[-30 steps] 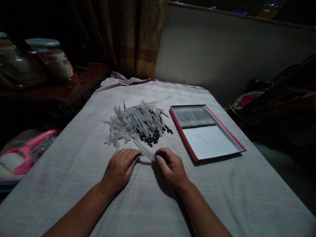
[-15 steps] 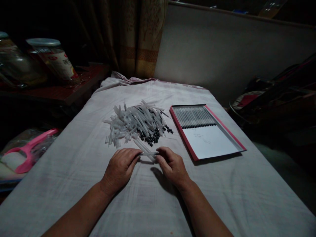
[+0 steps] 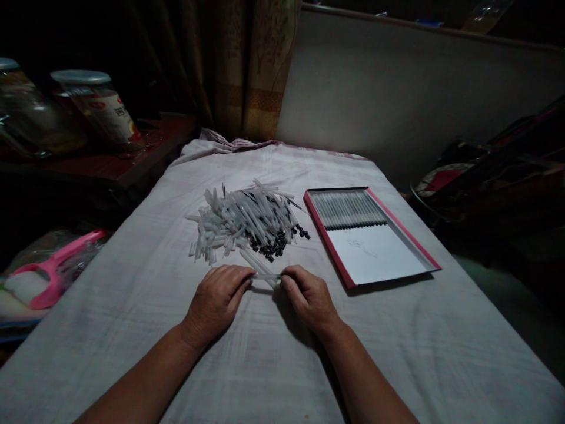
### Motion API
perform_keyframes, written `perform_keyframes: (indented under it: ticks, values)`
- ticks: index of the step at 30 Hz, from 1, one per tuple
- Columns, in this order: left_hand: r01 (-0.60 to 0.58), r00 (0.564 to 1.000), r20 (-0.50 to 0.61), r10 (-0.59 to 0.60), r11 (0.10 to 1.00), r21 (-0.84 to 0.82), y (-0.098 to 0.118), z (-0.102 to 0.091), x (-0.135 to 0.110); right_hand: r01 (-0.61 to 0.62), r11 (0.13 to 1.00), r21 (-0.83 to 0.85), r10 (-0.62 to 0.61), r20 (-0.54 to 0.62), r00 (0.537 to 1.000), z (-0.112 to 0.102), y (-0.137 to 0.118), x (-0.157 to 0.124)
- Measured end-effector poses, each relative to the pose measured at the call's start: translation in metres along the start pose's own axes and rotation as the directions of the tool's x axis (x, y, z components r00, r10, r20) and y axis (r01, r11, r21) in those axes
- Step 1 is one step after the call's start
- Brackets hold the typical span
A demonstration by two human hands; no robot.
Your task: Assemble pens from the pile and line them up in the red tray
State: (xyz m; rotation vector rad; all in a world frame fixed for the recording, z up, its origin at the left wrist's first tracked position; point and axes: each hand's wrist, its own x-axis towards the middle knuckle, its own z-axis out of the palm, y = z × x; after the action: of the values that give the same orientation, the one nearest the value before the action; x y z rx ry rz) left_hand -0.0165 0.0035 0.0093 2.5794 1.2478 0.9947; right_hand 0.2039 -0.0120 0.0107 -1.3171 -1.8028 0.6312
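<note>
No legible text anywhere

Tube pile (image 3: pixel 247 221), centre of frame, blocks my way straight ahead. Red-edged box (image 3: pixel 334 250), right of centre, leaves narrow gap beside pile, widening downward. Bare worktop (image 3: pixel 424 347), lower right, gives me open passage.

A: Taking the tube pile (image 3: pixel 247 218) as reference, where do we locate the box (image 3: pixel 329 241)?
B: We locate it to the right.
A: In front of the pile?
B: We find the left hand (image 3: pixel 218 297) and right hand (image 3: pixel 310 299), a single tube (image 3: pixel 266 277) spanning between them.
A: Behind the pile?
B: We note the curtain (image 3: pixel 247 65); behind-left, a jar (image 3: pixel 108 118).
</note>
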Motion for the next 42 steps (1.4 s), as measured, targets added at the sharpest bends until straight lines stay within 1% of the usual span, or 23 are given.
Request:
perform_keyframes:
  ticks: [3, 5, 8, 11, 16, 20, 25, 31, 35, 38, 42]
  values:
    - [0.004, 1.0, 0.003, -0.004, 1.0, 0.0, -0.0007, 0.0008, -0.0007, -0.018, 1.0, 0.026, 0.017, 0.02, 1.0, 0.0001, 0.0005, -0.0002]
    - [0.004, 1.0, -0.002, -0.004, 1.0, -0.002, -0.001, 0.0012, -0.0013, -0.002, 1.0, 0.023, 0.001, 0.029, 1.0, -0.0003, 0.0004, -0.0002]
    - [0.003, 1.0, -0.009, -0.003, 1.0, 0.0, -0.001, 0.0016, -0.002, 0.016, 1.0, -0.002, -0.016, 0.025, 1.0, -0.001, 0.0002, -0.0002]
    - [0.015, 1.0, -0.002, -0.015, 1.0, -0.003, -0.0007, 0.0018, -0.0019, -0.004, 1.0, 0.007, 0.003, 0.025, 1.0, -0.0013, 0.0001, -0.0003]
    - [0.022, 1.0, 0.004, -0.022, 1.0, -0.006, -0.0003, 0.0011, -0.0009, 0.028, 1.0, -0.01, -0.027, 0.018, 0.999, -0.0016, -0.0004, 0.0003]
    - [0.031, 0.999, 0.011, -0.031, 0.999, -0.019, -0.0007, 0.0004, -0.0007, 0.006, 1.0, -0.001, -0.006, 0.021, 1.0, -0.0022, -0.0009, 0.0005]
    - [0.013, 1.0, 0.011, -0.013, 1.0, -0.013, -0.0012, 0.001, -0.0015, 0.036, 0.999, -0.025, -0.036, 0.014, 0.999, -0.0017, 0.0002, 0.0005]
    - [0.023, 1.0, 0.007, -0.023, 0.999, -0.037, -0.001, 0.0011, -0.0011, 0.012, 1.0, -0.014, -0.011, 0.035, 0.999, -0.0015, -0.0007, 0.001]
    - [0.016, 1.0, 0.026, -0.014, 0.998, -0.053, -0.0019, 0.0003, -0.0003, 0.032, 0.999, -0.026, -0.032, 0.021, 0.999, -0.0019, -0.0009, 0.0014]
    - [0.008, 1.0, 0.018, -0.007, 0.998, -0.059, -0.0018, 0.0009, -0.0004, 0.018, 1.0, -0.006, -0.018, 0.009, 1.0, -0.0008, -0.001, 0.001]
    - [-0.007, 1.0, 0.027, 0.009, 0.998, -0.063, 0.0007, 0.0024, 0.0007, 0.0, 0.999, 0.041, -0.002, 0.04, 0.999, 0.0035, -0.0024, 0.0002]
